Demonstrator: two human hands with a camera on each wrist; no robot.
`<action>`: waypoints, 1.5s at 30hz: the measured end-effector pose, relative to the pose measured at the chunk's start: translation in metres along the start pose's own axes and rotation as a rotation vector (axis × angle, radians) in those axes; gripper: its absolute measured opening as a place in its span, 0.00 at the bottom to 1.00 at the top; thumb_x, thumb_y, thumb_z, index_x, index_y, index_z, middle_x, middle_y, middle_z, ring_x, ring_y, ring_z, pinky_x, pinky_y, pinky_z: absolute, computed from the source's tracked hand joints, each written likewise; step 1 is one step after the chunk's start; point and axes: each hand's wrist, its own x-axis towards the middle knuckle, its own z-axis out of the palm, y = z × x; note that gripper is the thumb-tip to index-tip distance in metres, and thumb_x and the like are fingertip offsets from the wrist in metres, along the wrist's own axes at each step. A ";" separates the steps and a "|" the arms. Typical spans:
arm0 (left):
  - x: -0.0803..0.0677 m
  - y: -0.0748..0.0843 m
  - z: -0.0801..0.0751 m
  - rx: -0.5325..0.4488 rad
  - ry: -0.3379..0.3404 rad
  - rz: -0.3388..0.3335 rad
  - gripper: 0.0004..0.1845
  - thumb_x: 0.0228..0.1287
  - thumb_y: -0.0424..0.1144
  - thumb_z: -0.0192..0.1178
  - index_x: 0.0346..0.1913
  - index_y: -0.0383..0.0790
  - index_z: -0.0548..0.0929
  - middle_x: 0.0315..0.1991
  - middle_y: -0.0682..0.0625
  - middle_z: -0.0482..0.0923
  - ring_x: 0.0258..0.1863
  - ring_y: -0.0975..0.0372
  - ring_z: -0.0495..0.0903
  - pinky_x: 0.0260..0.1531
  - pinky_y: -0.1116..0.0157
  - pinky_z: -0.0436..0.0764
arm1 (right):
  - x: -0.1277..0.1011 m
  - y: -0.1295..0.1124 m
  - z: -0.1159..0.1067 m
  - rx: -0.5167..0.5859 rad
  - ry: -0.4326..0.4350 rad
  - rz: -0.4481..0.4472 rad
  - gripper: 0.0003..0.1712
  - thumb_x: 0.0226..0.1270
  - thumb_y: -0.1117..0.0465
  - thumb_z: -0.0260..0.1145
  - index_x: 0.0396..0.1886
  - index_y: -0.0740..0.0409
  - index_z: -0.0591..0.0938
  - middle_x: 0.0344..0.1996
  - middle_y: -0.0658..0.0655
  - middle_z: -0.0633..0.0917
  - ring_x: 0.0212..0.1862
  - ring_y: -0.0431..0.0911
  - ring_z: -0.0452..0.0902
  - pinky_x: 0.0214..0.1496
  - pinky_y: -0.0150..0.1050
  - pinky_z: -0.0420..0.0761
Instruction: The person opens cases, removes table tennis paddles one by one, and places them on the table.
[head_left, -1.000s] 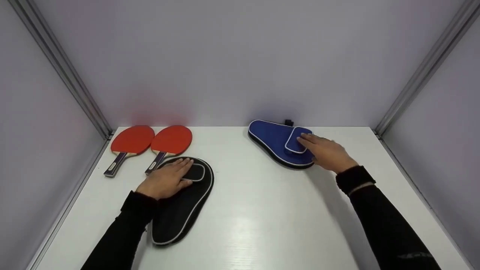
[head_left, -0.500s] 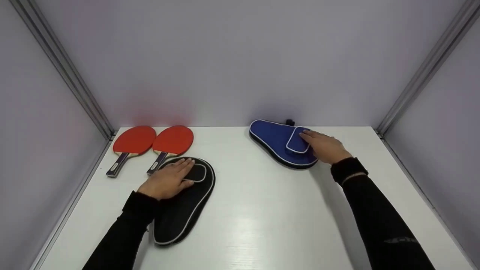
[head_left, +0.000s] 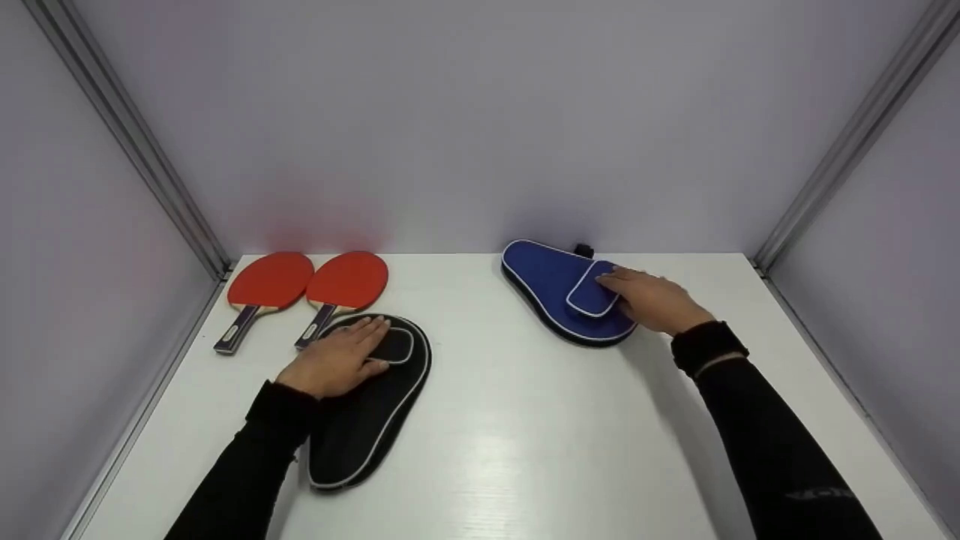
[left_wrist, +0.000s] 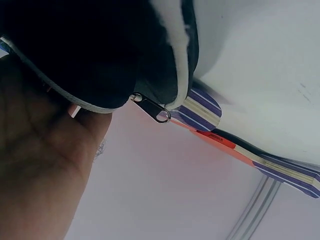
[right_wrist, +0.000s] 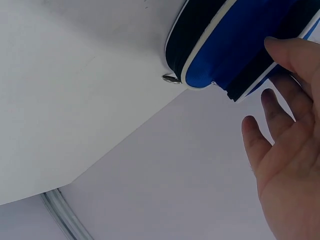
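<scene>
A black table tennis bat case [head_left: 352, 442] with pale piping lies at the front left. My left hand [head_left: 337, 360] rests on its small pocket [head_left: 394, 346], fingers extended. In the left wrist view a zip puller [left_wrist: 150, 107] hangs at the case's edge. At the back right is a blue bat case [head_left: 547, 281] with white piping and a pocket [head_left: 589, 292]. My right hand [head_left: 656, 300] touches that pocket. In the right wrist view the thumb [right_wrist: 287, 52] lies against the pocket's side, while the other fingers are loosely bent.
Two red table tennis bats [head_left: 270, 281] [head_left: 349, 279] lie side by side at the back left, handles toward me. The black case's far end adjoins the right bat's handle. Grey panels [head_left: 480, 135] stand around the white table [head_left: 517, 435].
The blue case has turned slightly, its wide right end coming a little toward me with my right hand. My left hand and the black case stay in place.
</scene>
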 end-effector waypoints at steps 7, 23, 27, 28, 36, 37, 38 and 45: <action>-0.002 -0.004 0.001 -0.014 0.013 0.009 0.40 0.94 0.53 0.58 0.92 0.29 0.66 0.92 0.30 0.66 0.92 0.34 0.66 0.91 0.32 0.69 | -0.006 -0.005 -0.002 0.062 -0.027 -0.056 0.33 0.88 0.69 0.64 0.88 0.56 0.79 0.86 0.76 0.76 0.86 0.75 0.74 0.83 0.78 0.79; 0.000 -0.003 -0.002 0.007 -0.014 -0.034 0.41 0.93 0.58 0.58 0.92 0.33 0.68 0.92 0.32 0.66 0.93 0.35 0.66 0.91 0.33 0.69 | -0.010 -0.018 0.012 0.116 0.035 -0.203 0.32 0.84 0.73 0.67 0.83 0.56 0.85 0.77 0.68 0.86 0.79 0.70 0.81 0.82 0.68 0.84; 0.003 0.003 -0.004 0.024 -0.014 -0.033 0.40 0.93 0.58 0.58 0.91 0.33 0.69 0.92 0.33 0.67 0.92 0.35 0.68 0.90 0.33 0.70 | -0.011 -0.024 0.013 0.116 0.042 -0.225 0.31 0.85 0.72 0.69 0.82 0.55 0.86 0.76 0.67 0.88 0.78 0.69 0.83 0.81 0.67 0.85; 0.004 0.006 -0.004 0.020 -0.016 -0.034 0.40 0.93 0.57 0.58 0.91 0.33 0.69 0.92 0.33 0.67 0.92 0.36 0.67 0.91 0.33 0.70 | -0.011 -0.025 0.014 0.115 0.044 -0.231 0.30 0.85 0.72 0.70 0.82 0.55 0.86 0.76 0.67 0.88 0.78 0.68 0.83 0.81 0.67 0.86; 0.017 0.031 -0.005 0.033 0.033 0.015 0.38 0.93 0.54 0.59 0.91 0.33 0.71 0.92 0.35 0.69 0.91 0.39 0.71 0.90 0.37 0.73 | -0.011 -0.035 0.022 0.142 0.090 -0.288 0.29 0.83 0.70 0.74 0.80 0.55 0.88 0.73 0.65 0.91 0.76 0.66 0.86 0.80 0.65 0.87; 0.018 0.034 -0.005 0.035 0.039 0.023 0.38 0.93 0.54 0.60 0.91 0.33 0.70 0.92 0.35 0.69 0.91 0.39 0.71 0.90 0.37 0.74 | -0.011 -0.036 0.023 0.145 0.091 -0.288 0.29 0.83 0.69 0.75 0.80 0.55 0.88 0.73 0.65 0.91 0.76 0.66 0.86 0.80 0.65 0.87; 0.019 0.038 -0.005 0.036 0.046 0.031 0.38 0.93 0.54 0.60 0.91 0.33 0.70 0.92 0.35 0.70 0.91 0.39 0.71 0.90 0.37 0.74 | -0.011 -0.038 0.024 0.150 0.090 -0.289 0.28 0.84 0.69 0.75 0.79 0.55 0.88 0.73 0.64 0.91 0.76 0.66 0.87 0.80 0.65 0.87; 0.030 0.066 -0.005 0.038 0.082 0.089 0.37 0.93 0.52 0.61 0.91 0.33 0.71 0.91 0.36 0.71 0.91 0.41 0.72 0.91 0.40 0.73 | -0.012 -0.052 0.026 0.173 0.080 -0.289 0.27 0.84 0.67 0.76 0.78 0.54 0.89 0.73 0.60 0.92 0.76 0.62 0.87 0.80 0.60 0.89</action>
